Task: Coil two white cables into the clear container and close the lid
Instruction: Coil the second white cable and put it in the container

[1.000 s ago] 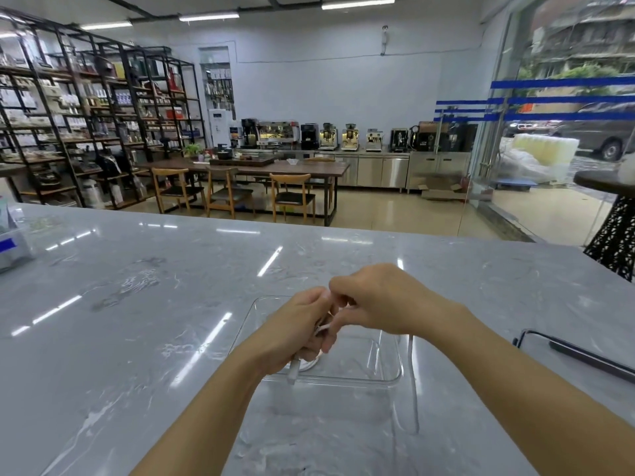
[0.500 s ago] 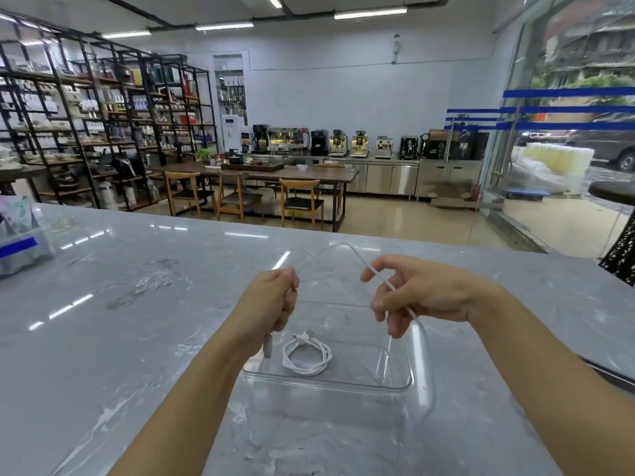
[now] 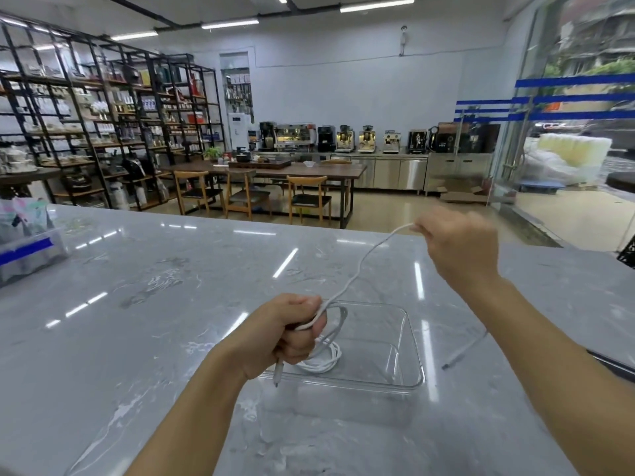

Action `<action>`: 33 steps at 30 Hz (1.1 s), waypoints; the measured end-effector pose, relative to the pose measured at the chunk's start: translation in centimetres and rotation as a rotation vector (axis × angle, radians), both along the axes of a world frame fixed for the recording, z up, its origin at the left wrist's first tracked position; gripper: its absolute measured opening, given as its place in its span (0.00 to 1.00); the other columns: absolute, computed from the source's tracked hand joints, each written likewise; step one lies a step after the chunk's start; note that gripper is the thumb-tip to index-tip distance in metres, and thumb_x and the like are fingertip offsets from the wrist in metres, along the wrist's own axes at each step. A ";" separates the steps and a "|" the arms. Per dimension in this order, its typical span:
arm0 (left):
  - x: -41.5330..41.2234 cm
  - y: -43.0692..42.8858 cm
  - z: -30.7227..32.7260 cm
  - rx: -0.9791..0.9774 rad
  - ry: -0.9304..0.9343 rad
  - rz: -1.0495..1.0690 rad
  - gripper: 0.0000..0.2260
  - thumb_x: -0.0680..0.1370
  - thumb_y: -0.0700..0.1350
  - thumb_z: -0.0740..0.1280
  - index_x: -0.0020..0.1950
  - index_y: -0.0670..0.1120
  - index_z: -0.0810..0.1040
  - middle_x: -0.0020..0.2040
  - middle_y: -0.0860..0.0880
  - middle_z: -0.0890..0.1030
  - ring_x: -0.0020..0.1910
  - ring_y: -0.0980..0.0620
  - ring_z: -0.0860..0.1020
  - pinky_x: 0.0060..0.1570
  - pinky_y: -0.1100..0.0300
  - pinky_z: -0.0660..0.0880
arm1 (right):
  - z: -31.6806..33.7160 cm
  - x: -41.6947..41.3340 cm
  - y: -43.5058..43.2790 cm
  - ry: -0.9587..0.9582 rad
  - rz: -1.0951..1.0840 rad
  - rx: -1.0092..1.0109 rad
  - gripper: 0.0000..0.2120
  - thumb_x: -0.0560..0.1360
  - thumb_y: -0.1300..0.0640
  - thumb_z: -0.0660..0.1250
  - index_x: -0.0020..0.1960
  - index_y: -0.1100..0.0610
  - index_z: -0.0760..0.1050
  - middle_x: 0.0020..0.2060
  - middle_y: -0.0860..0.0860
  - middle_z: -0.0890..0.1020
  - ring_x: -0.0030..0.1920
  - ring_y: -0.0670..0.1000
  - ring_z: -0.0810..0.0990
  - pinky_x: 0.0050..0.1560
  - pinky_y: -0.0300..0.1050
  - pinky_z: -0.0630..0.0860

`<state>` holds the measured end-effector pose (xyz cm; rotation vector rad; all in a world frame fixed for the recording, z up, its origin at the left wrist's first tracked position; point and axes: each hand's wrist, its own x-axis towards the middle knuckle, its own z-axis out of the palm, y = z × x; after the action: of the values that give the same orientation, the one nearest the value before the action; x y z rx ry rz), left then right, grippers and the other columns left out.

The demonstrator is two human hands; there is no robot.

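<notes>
A clear container (image 3: pixel 409 341) stands open on the grey marble counter, close in front of me. One white cable (image 3: pixel 323 364) lies coiled inside it at the near left. My left hand (image 3: pixel 292 331) is closed on the second white cable (image 3: pixel 360 266) above the container's left rim, with a loop beside the fingers and a plug end poking out below the fist. The cable rises to my right hand (image 3: pixel 460 249), which pinches it high at the right. The cable's other end (image 3: pixel 462 352) dangles under my right forearm.
A dark flat object (image 3: pixel 611 364), partly hidden by my right arm, lies at the counter's right edge. A clear bin with blue tape (image 3: pixel 27 249) sits at the far left. Beyond the counter are shelves, tables and chairs.
My right hand has pulled the cable up and out to the right, stretching it. My left hand has dropped toward the container with a loop formed. The view has tilted up slightly.
</notes>
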<state>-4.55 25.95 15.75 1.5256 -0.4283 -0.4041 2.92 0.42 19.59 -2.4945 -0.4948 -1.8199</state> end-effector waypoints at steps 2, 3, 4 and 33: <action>0.0 0.2 0.6 -0.133 0.022 -0.040 0.16 0.75 0.48 0.57 0.27 0.48 0.70 0.19 0.56 0.60 0.19 0.58 0.54 0.23 0.64 0.51 | -2.6 0.7 0.7 0.105 -0.070 -0.118 0.14 0.66 0.65 0.59 0.32 0.54 0.80 0.21 0.50 0.77 0.19 0.52 0.72 0.27 0.38 0.67; 0.2 0.2 0.9 -0.191 0.038 -0.030 0.15 0.75 0.48 0.58 0.28 0.47 0.70 0.18 0.56 0.60 0.19 0.58 0.55 0.22 0.65 0.52 | -4.0 0.7 1.3 0.201 -0.086 -0.159 0.16 0.66 0.66 0.57 0.33 0.53 0.81 0.23 0.49 0.79 0.21 0.51 0.74 0.31 0.39 0.69; 0.4 0.2 1.2 -0.247 0.056 -0.002 0.15 0.75 0.47 0.59 0.28 0.47 0.70 0.18 0.56 0.61 0.18 0.58 0.54 0.21 0.65 0.52 | -5.2 0.8 2.0 0.359 -0.077 -0.168 0.16 0.69 0.66 0.56 0.37 0.54 0.81 0.28 0.49 0.82 0.25 0.52 0.77 0.36 0.41 0.70; 3.0 -0.2 6.8 -0.019 -0.003 0.091 0.18 0.79 0.47 0.54 0.29 0.47 0.66 0.19 0.55 0.59 0.18 0.58 0.54 0.19 0.66 0.51 | -2.9 -4.1 8.7 1.146 1.014 0.678 0.21 0.70 0.61 0.71 0.57 0.48 0.67 0.45 0.49 0.79 0.46 0.45 0.79 0.51 0.39 0.75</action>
<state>-1.55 25.74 22.58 1.5215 -0.3631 -0.3262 -1.19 9.08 16.65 -1.7644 -0.6667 -0.0671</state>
